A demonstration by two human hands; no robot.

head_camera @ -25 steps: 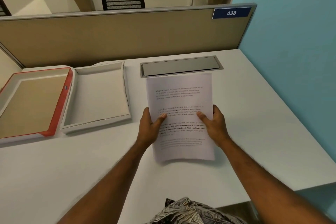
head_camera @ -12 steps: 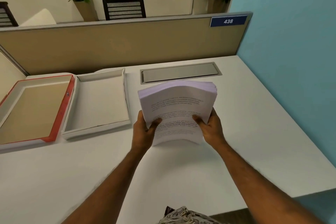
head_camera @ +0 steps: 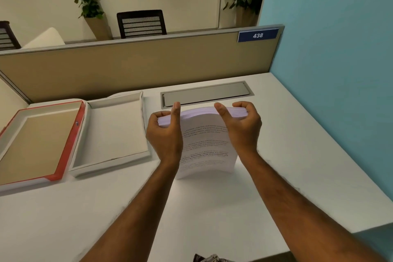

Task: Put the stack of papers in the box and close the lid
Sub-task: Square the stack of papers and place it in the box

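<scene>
— At twelve o'clock from my chest, on the desk: where's the stack of papers now?

— Standing on its lower edge, top bowed toward me. A second ago it lay flat, printed side up. Half a second ago I had it lifted and curling. Now it's upright, bottom edge on the desk.

— Grip?

— Left hand closed around the top left corner, thumb up along the front. Right hand curled over the top right corner. Both hold the stack, neither wide.

— What does that change mean?

— Looks like squaring the sheets before the move. My guess: tap the edge, then carry.

— Box?

— Box sits at nine o'clock from the stack, just beside it, open, nothing inside. Its lid, red-edged, lies flat further out at nine, joined along the shared side.

— Remaining?

— All of it. Papers not yet in, lid not yet over.

— Risk?

— Sheets are bowed; loose ones could fan out in the swing left.
</scene>
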